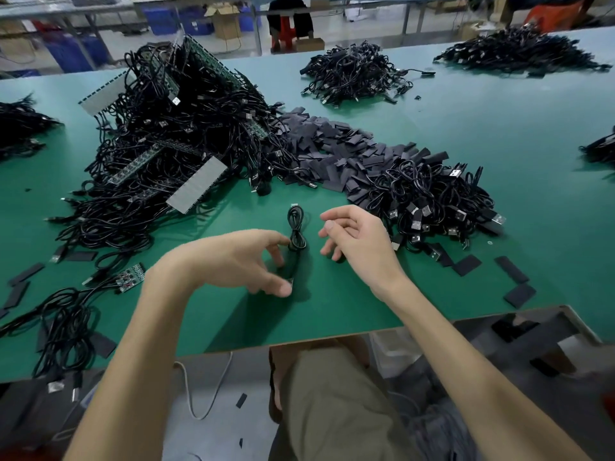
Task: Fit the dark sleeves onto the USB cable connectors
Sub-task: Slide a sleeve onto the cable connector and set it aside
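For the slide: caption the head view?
Left hand holds a coiled USB cable on green table; right hand open beside it.

Factory workshop: cable heaps (173,144) on green workbench (466,128).

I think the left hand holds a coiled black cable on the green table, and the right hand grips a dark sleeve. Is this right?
Not quite. In the head view the right hand holds nothing; its fingers are loosely curled beside the coiled black cable. The left hand does hold that cable on the green table.
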